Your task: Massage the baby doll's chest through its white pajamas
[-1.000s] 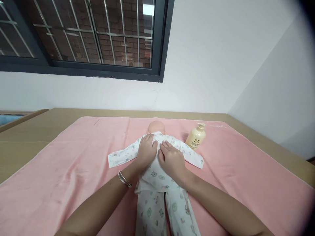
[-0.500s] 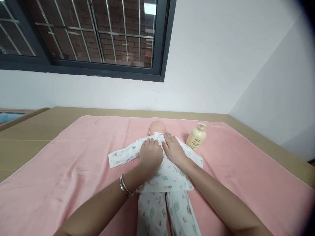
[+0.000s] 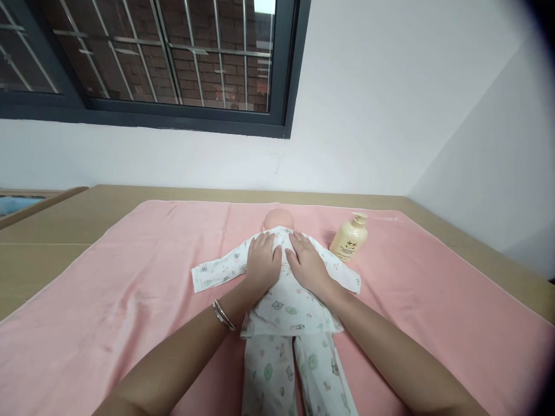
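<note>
White doll clothing printed with small green motifs; pink blanket; cream bottle bearing a dark label mark; tan table; silver bangle.

We seem to be in a plain room set up for baby care practice: a pink towel covers a tan table, with a baby doll in printed pyjamas and a pump bottle of lotion on it. Bare white walls and a barred, dark-framed window facing brick stand behind.
</note>
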{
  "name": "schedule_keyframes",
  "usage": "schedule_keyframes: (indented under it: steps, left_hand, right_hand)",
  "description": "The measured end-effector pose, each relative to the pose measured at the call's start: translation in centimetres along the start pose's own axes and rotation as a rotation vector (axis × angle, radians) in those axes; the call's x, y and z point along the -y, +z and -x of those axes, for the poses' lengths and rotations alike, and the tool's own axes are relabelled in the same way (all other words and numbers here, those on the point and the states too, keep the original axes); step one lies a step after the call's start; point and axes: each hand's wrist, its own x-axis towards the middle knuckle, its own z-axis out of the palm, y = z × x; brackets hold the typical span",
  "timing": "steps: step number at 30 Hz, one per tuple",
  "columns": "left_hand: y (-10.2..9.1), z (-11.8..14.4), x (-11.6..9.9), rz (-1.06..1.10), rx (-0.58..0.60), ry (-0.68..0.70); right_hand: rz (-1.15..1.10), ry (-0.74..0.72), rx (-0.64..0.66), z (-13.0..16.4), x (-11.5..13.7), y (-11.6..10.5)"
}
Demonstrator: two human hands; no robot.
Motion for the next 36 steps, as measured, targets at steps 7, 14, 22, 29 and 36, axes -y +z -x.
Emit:
schedule_keyframes:
  steps: [7, 14, 22, 29, 36]
  left_hand:
    - [-0.5, 0.1, -0.4, -0.045, -0.082, 0.010]
    - [-0.3, 0.7, -1.4, -0.012, -0.015, 0.109]
    - [-1.1, -1.4, 0.5, 0.017, 0.128, -0.022]
    - [-1.6, -0.7, -0.5, -0.172, 0.159, 0.014]
    - [-2.4, 2.0, -3.8, -0.484, 0.203, 0.139]
  right_hand:
    - [-0.037, 0.011, -0.001, 0.2, -0.1, 0.4]
    - [-0.074, -0.011, 0.082, -0.9, -1.4, -0.2]
    - [0.099, -0.064, 0.071, 1.8, 2.5, -0.6]
    - [-0.015, -0.024, 0.092, 1.3, 2.2, -0.9]
    - [-0.052, 0.039, 0.126, -1.9, -1.3, -0.5]
